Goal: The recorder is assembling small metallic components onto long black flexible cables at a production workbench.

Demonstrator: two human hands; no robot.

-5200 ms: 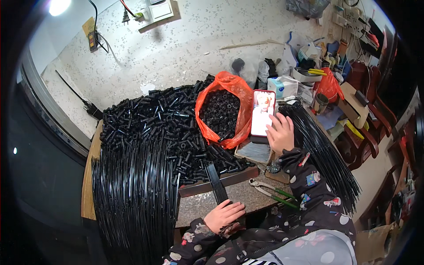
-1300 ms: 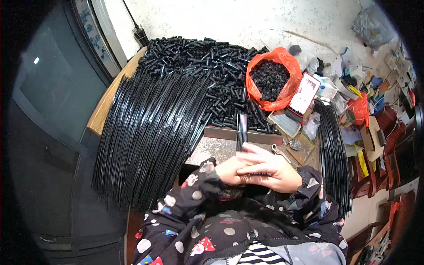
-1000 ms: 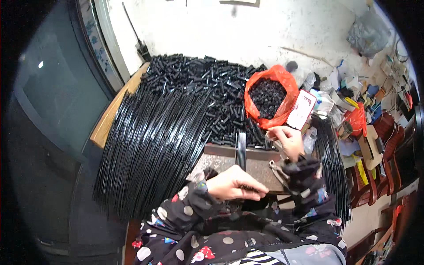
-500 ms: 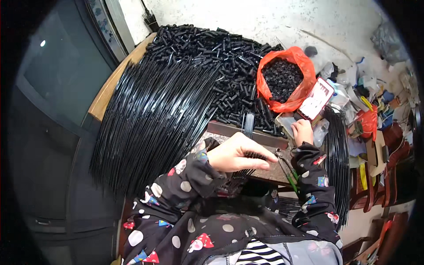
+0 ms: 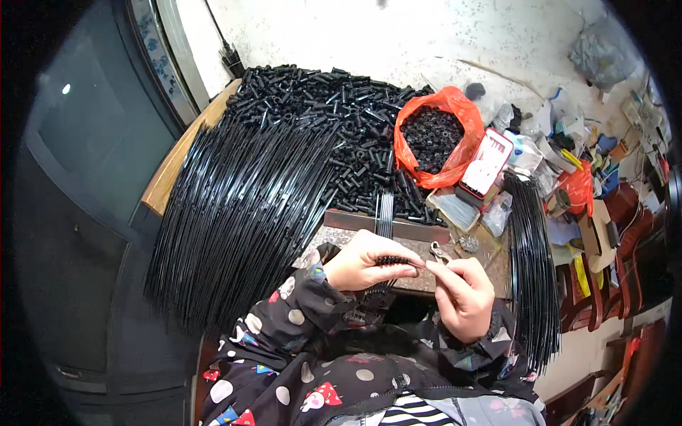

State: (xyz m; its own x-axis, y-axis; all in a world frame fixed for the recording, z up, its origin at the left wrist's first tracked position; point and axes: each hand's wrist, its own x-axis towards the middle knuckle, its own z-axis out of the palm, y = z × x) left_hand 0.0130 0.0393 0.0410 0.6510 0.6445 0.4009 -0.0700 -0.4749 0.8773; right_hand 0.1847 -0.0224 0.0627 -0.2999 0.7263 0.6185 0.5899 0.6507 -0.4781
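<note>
1. Half a second ago the right hand (image 5: 465, 298) was up by the phone (image 5: 487, 163) and the shallow box of thin grey pieces (image 5: 457, 207), right of centre. It has now come back to the lower middle of the frame, its fingertips meeting those of the left hand (image 5: 369, 263).
2. For the work in hand, this seems to mean both hands are now busy at one spot, the near end of the bundle of black rods (image 5: 384, 211).
3. That bundle lies just below the centre of the frame, passing over the metal bar (image 5: 419, 229) at the tabletop (image 5: 344, 240) edge and down to the left hand.
4. The left hand's grip is closed around the bundle, with a dark ridged row (image 5: 393, 260) showing between thumb and fingers, much as in the earlier views.
5. The right hand's fingers are curled, with the index finger reaching to the left fingertips; whether its grip pinches a small piece, I cannot tell.
6. The pliers (image 5: 437, 251) show only their metal head; the handles are hidden by the right hand.
7. The bundle's lower part is mostly covered by the left hand and lost against dark clothing.
</note>
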